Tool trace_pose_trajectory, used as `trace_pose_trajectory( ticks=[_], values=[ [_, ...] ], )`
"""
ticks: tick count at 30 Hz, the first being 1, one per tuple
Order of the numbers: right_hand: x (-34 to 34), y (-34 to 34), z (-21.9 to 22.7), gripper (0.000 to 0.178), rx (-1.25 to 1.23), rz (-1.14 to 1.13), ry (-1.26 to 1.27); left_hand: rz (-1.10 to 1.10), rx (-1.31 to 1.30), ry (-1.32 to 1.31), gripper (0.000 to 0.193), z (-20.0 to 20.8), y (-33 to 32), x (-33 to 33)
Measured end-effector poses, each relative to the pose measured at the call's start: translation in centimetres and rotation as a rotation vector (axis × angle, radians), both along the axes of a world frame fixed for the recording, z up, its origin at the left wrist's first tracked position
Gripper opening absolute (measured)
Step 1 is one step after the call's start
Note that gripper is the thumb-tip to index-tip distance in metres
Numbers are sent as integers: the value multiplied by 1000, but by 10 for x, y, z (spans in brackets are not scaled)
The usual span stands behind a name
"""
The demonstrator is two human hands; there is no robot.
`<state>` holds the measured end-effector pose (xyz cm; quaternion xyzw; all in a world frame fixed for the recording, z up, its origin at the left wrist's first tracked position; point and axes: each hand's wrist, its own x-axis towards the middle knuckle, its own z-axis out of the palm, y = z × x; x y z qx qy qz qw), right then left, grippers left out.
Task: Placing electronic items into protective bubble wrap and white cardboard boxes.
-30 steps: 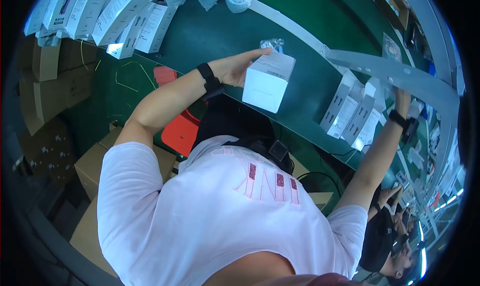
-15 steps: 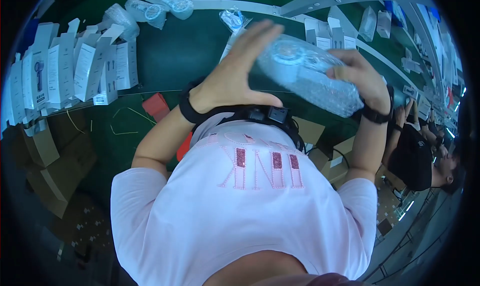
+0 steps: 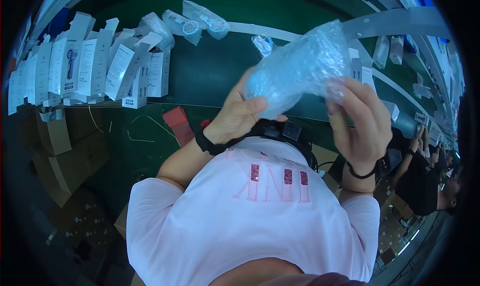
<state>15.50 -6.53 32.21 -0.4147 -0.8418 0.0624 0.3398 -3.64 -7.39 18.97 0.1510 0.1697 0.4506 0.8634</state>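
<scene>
Across the front of my body I hold a clear bubble-wrap bag [image 3: 302, 61] with a pale, round-headed device inside, its details blurred by the film. My left hand [image 3: 234, 113] grips the bag's lower left end, thumb on the near side and the other fingers mostly hidden behind it. The fingers of my right hand [image 3: 364, 123] pinch the bag's lower right corner, near its wide, flattened end. Just beyond the bag, a small clear packet [image 3: 263, 45] with blue and white contents lies on the green tabletop [image 3: 200, 78].
White cartons [image 3: 90, 66] with open flaps stand in a row at the left. Several other bubble-wrapped devices [image 3: 206, 20] lie at the back left. A grey metal rail [image 3: 400, 23] crosses the back right. Brown cardboard boxes [image 3: 52, 136] sit below the table; a person [image 3: 417, 178] works at the right.
The bag has swung round, its device end now low at the left and its flat end raised at the right. My left hand, previously spread and apart, has closed on it.
</scene>
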Motion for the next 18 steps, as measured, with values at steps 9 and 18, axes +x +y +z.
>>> trace_pose_trajectory(
  ticks=[9, 18],
  values=[
    [-11, 11, 6, 28, 7, -59, -67, -199, -221, -301, 79, -5, -2, 7],
    [14, 45, -38, 64, -459, -238, 496, 79, 227, 378, 75, -25, 19, 0]
  ],
)
